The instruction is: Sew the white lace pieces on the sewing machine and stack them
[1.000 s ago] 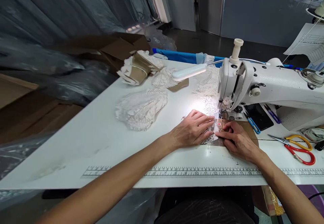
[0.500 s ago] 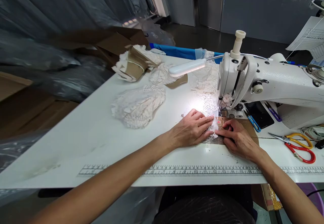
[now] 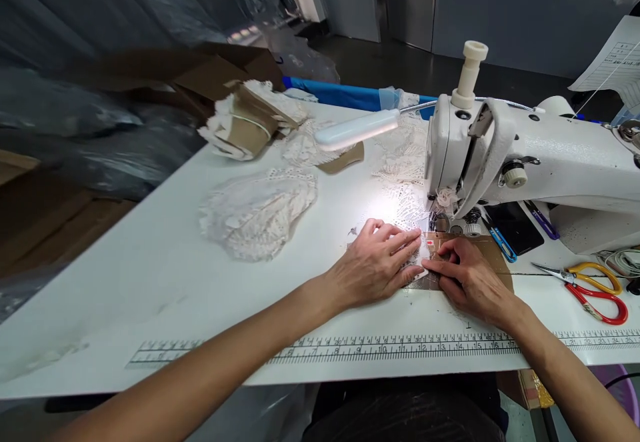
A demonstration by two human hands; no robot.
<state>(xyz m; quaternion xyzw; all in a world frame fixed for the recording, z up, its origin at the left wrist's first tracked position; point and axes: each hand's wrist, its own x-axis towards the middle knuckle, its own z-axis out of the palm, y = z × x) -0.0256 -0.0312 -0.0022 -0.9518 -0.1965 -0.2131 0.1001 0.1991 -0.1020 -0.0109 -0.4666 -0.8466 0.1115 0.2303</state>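
Observation:
My left hand (image 3: 376, 265) lies flat with fingers stretched out on a small piece of white lace (image 3: 418, 260) in front of the needle of the white sewing machine (image 3: 520, 162). My right hand (image 3: 470, 281) presses the same lace and a brown card (image 3: 495, 253) beneath it, fingers curled and pinching at the lace edge. The fingertips of both hands almost meet. A lamp (image 3: 356, 129) lights the spot.
A heap of white lace (image 3: 257, 212) and a bundle of lace wound on brown card (image 3: 245, 125) lie at the back left of the white table (image 3: 150, 275). Red and yellow scissors (image 3: 595, 285) and blue snips (image 3: 497, 241) lie right. A printed ruler (image 3: 350, 349) runs along the front edge.
Both hands stay on the lace piece; only the camera has tilted and shifted slightly, so the table appears a little lower and to the left.

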